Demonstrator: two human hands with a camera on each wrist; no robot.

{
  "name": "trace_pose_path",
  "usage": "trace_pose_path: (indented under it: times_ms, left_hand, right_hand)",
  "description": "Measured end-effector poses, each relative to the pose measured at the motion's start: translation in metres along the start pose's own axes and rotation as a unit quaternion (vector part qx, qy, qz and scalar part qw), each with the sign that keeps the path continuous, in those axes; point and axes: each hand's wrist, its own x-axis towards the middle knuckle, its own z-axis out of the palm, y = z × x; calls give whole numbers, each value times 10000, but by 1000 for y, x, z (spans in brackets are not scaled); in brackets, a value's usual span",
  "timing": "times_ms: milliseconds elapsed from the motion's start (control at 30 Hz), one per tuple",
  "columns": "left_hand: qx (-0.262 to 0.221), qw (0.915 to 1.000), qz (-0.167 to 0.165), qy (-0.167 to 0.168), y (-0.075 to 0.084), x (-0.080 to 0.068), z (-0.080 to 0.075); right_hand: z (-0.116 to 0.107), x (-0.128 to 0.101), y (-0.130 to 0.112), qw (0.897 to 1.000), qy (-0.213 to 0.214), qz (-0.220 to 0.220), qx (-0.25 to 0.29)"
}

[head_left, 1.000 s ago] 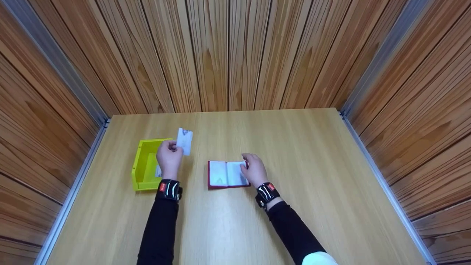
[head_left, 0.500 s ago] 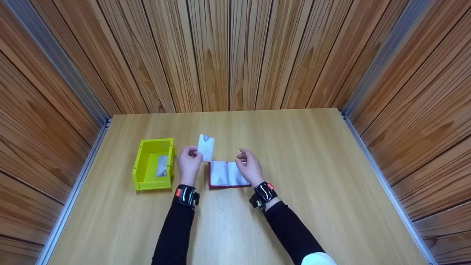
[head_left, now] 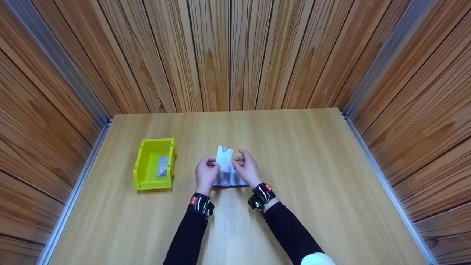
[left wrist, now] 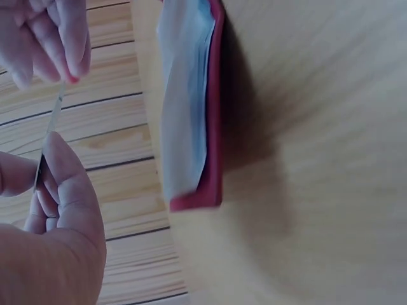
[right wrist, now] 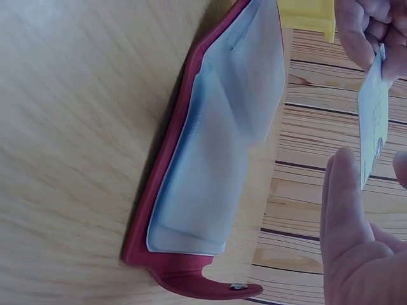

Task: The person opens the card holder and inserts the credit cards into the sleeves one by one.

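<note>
A person in black sleeves stood at a pale wooden table (head_left: 294, 154) with both hands raised together just above an open red card holder (right wrist: 191, 190). The left hand (head_left: 206, 173) pinched a white card (head_left: 224, 156) by its lower left edge between thumb and curled fingers, keeping it upright. The right hand (head_left: 245, 168) was at the card's other edge; its thumb and fingers were curled in toward the card, though whether they actually gripped it could not be told. In the wrist views the card appeared edge-on between the fingertips of the two hands. The card holder lay flat on the table directly beneath the hands, its clear plastic sleeves facing up. Well to the left on the table sat a yellow bin (head_left: 141, 173), open at the top, with another card (head_left: 162, 166) lying inside it.
</note>
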Motion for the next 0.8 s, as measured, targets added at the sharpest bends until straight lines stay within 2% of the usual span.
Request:
trace_pose_path:
  times_ms: [233,467,800]
  left_hand:
    - [-110,9998,-34,-181,-4,-7,11]
    - [-308,9991,-169,-245,-4,-11,14]
    - [-502,9978,-207,-367,-3,-12,15]
  right_hand:
    - [-1,0,2,9999,28,106,-55]
    - [0,-1,3,9994,148,147,-278]
    - [0,2,1,9988,198,433,116]
